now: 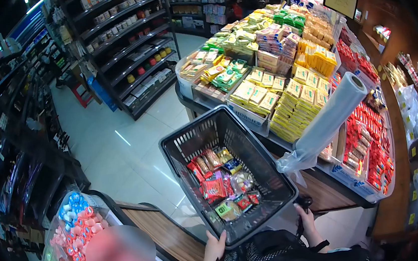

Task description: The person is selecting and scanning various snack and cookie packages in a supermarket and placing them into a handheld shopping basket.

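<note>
A black plastic shopping basket (174, 156) is right in front of me, tilted in my view. Inside lie several small packaged snacks, among them a red packet (213, 189) and a clear pack with a green label (228, 209). My left hand (214, 248) grips the basket's near left corner, fingertips at the rim. At the near right corner, my right hand (307, 221) is closed around a black handle (302, 203); part of its fingers is hidden. Dark clothing covers the area between my hands.
A display stand of stacked snack packs (261, 98) rises ahead and right, with a roll of plastic bags (328, 114) at its edge. Shelves (130, 47) stand beyond the tiled floor (105, 150). A bin of pink and blue wrapped items (79, 218) is at lower left.
</note>
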The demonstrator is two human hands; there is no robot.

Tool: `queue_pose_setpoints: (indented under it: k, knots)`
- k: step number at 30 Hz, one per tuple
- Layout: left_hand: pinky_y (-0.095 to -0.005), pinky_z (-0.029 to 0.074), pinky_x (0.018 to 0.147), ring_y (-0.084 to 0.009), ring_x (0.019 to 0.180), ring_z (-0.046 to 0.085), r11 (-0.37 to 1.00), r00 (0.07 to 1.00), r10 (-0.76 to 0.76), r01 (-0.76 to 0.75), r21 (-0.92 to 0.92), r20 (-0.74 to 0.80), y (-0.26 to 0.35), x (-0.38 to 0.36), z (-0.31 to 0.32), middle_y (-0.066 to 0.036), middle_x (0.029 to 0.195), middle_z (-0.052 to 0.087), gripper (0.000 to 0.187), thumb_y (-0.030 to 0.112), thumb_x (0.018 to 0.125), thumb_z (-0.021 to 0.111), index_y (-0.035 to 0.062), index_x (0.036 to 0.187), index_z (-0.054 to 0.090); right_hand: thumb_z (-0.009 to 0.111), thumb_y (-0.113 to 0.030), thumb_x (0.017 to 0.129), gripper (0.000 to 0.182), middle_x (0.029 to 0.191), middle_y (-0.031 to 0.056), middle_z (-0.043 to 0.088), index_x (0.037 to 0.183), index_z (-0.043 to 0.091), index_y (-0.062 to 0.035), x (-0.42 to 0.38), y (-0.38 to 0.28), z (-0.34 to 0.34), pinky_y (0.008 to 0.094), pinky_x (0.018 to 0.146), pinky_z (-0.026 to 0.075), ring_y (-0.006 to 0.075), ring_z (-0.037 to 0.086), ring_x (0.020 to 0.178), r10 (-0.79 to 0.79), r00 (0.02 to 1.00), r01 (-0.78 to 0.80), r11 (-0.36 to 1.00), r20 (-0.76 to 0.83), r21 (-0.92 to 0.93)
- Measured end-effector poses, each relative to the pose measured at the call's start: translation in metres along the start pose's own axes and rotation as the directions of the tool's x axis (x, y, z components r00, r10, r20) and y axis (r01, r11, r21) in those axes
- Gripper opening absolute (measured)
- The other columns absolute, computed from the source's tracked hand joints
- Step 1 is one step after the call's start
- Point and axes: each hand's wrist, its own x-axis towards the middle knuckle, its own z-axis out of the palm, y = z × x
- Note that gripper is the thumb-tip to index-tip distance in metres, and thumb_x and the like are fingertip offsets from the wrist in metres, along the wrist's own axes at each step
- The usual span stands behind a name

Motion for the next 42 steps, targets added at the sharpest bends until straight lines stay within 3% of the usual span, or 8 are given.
queue_pose_setpoints:
  k: [9, 15, 17, 23, 25, 29, 31, 42]
  knots:
    - [-0.0296, 0.031, 0.098, -0.0202, 0.114, 0.04, 0.941, 0.921, 0.248, -0.154, -0.302, 0.302, 0.009, 0.103, -0.038, -0.017, 0.122, 0.044, 0.059, 0.023, 0.085, 0.058, -0.005, 0.127, 0.026, 0.075, -0.02, 0.071, 0.04, 0.089, 0.0021, 0.057, 0.1, 0.054, -0.0023, -0.009, -0.021, 0.048, 0.0255, 0.076, 0.043, 0.0103, 0.052, 0.083, -0.146, 0.837, 0.234, 0.967, 0.528, -0.104]
    - [-0.026, 0.015, 0.105, -0.0193, 0.128, 0.016, 0.982, 0.739, -0.113, 0.183, -0.037, 0.664, 0.034, 0.114, -0.042, -0.015, 0.139, 0.013, 0.096, 0.037, 0.085, 0.057, -0.0069, 0.13, -0.016, 0.075, -0.021, 0.071, 0.053, 0.101, 0.0047, 0.055, 0.111, 0.046, -0.0025, -0.007, -0.065, 0.102, 0.0279, 0.083, 0.041, 0.0127, 0.051, 0.091, -0.249, 0.851, 0.319, 0.945, 0.462, -0.077]
    - [-0.0339, -0.014, 0.104, -0.0238, 0.125, 0.031, 0.997, 0.66, -0.077, 0.04, 0.068, 0.747, 0.036, 0.118, -0.047, -0.016, 0.136, 0.033, 0.069, 0.05, 0.091, 0.036, -0.0046, 0.132, 0.026, 0.076, -0.022, 0.069, 0.056, 0.098, 0.0057, 0.056, 0.111, 0.045, -0.0015, -0.003, -0.068, 0.113, 0.0283, 0.083, 0.041, 0.0127, 0.052, 0.09, -0.311, 0.874, 0.366, 0.927, 0.374, -0.085]
    - [-0.0297, 0.018, 0.104, -0.0223, 0.122, 0.029, 0.998, 0.676, 0.064, -0.033, -0.057, 0.734, 0.022, 0.141, -0.044, -0.02, 0.133, 0.027, 0.074, 0.037, 0.084, 0.059, -0.0077, 0.13, 0.022, 0.077, -0.026, 0.066, 0.056, 0.09, 0.0132, 0.06, 0.102, 0.041, -0.0024, -0.017, -0.071, 0.169, 0.0347, 0.076, 0.046, 0.0242, 0.06, 0.085, -0.458, 0.884, 0.452, 0.782, 0.096, -0.43]
    - [-0.0289, 0.014, 0.104, -0.0245, 0.12, 0.03, 0.999, 0.33, -0.05, 0.007, 0.051, 0.943, 0.051, 0.148, -0.057, -0.022, 0.134, 0.025, 0.07, 0.046, 0.087, 0.049, -0.0058, 0.13, 0.028, 0.077, -0.026, 0.065, 0.06, 0.092, 0.0158, 0.06, 0.105, 0.039, -0.002, -0.027, -0.077, 0.184, 0.0367, 0.076, 0.046, 0.0293, 0.06, 0.089, -0.459, 0.888, 0.39, 0.78, -0.022, -0.49]
    - [-0.0291, 0.025, 0.102, -0.0268, 0.121, 0.035, 0.932, 0.363, 0.052, -0.352, 0.086, 0.93, 0.074, 0.161, -0.097, -0.028, 0.128, 0.036, 0.081, 0.056, 0.087, 0.04, -0.0129, 0.127, 0.024, 0.073, -0.021, 0.066, 0.058, 0.098, 0.019, 0.058, 0.108, 0.038, -0.003, -0.016, -0.063, 0.196, 0.0385, 0.079, 0.044, 0.0344, 0.057, 0.094, -0.489, 0.87, 0.387, 0.761, -0.068, -0.521]
    - [-0.0307, 0.035, 0.094, -0.0304, 0.113, 0.045, 0.889, 0.364, -0.154, -0.354, 0.29, 0.918, 0.076, 0.173, -0.104, -0.029, 0.116, 0.048, 0.078, 0.057, 0.086, 0.04, -0.0154, 0.114, 0.039, 0.07, -0.018, 0.066, 0.056, 0.098, 0.0198, 0.058, 0.11, 0.038, -0.0036, -0.008, -0.058, 0.192, 0.0393, 0.08, 0.044, 0.0363, 0.056, 0.095, -0.515, 0.853, 0.404, 0.754, -0.083, -0.518]
    - [-0.027, 0.04, 0.087, -0.0165, 0.098, 0.052, 0.98, 0.772, 0.168, -0.196, -0.022, 0.613, 0.042, 0.22, -0.211, -0.013, 0.105, 0.056, 0.054, 0.039, 0.09, 0.048, -0.0035, 0.122, 0.041, 0.066, -0.013, 0.065, 0.053, 0.098, 0.0215, 0.057, 0.11, 0.041, -0.001, 0.03, -0.075, 0.183, 0.0399, 0.082, 0.043, 0.0363, 0.056, 0.094, -0.536, 0.808, 0.338, 0.761, -0.244, -0.554]
